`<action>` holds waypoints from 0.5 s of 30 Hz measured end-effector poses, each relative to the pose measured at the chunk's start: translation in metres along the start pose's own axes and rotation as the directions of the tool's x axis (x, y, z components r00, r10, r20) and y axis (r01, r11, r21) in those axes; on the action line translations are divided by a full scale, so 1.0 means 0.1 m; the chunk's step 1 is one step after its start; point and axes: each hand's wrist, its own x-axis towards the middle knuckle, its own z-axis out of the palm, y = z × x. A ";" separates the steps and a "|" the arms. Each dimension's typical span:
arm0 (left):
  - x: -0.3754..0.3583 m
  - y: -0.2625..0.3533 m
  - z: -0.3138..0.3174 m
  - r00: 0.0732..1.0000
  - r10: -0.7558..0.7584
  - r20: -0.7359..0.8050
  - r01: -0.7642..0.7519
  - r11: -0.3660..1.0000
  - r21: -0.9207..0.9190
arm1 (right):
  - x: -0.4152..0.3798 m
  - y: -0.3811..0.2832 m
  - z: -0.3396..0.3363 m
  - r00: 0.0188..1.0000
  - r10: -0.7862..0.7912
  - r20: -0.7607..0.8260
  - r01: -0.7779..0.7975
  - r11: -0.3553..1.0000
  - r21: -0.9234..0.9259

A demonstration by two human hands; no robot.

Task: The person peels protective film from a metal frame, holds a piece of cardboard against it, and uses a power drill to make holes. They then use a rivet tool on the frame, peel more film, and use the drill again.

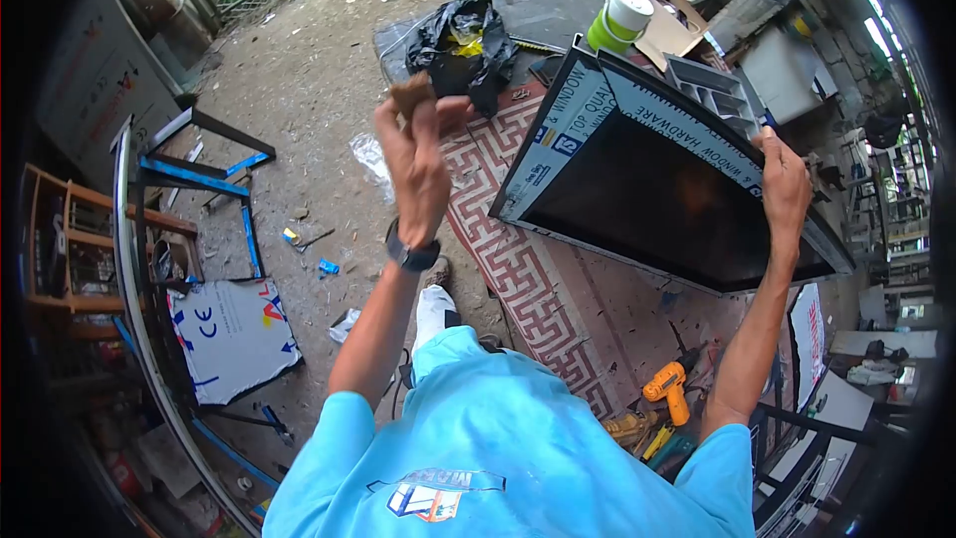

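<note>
Perhaps the framed panel (662, 199) tips if the right hand (786, 184), curled over its edge, slips; the left hand (419, 164) pinches a brown piece (412, 93).

The framed panel (637, 204) has a smooth, glossy dark face, bordered by printed film (690, 136) that looks like plastic. The small brown block (412, 92) looks matt and rough, its material unclear; the bag (488, 40) is crinkled, shiny black plastic, the drill (665, 382) orange plastic, and the ground (299, 90) rough bare earth.
</note>
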 end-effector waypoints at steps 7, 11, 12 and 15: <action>0.64 -0.20 1.22 0.985 -0.154 0.080 0.164 0.975 -0.151 | -0.19 -1.37 0.44 0.813 -0.575 -0.088 0.579 0.814 0.028; 0.66 -0.11 1.24 0.937 -0.308 0.165 0.333 0.929 -0.162 | -0.24 -1.40 0.79 0.818 -0.508 -0.267 0.515 0.856 -0.052; 0.66 -0.10 1.22 0.940 -0.286 0.185 0.309 0.944 -0.113 | -0.27 -1.42 0.79 0.828 -0.495 -0.264 0.500 0.864 -0.049; 0.68 -0.06 1.28 0.915 -0.356 0.189 0.391 0.898 -0.201 | -0.17 -1.45 0.80 0.826 -0.493 -0.274 0.498 0.866 -0.055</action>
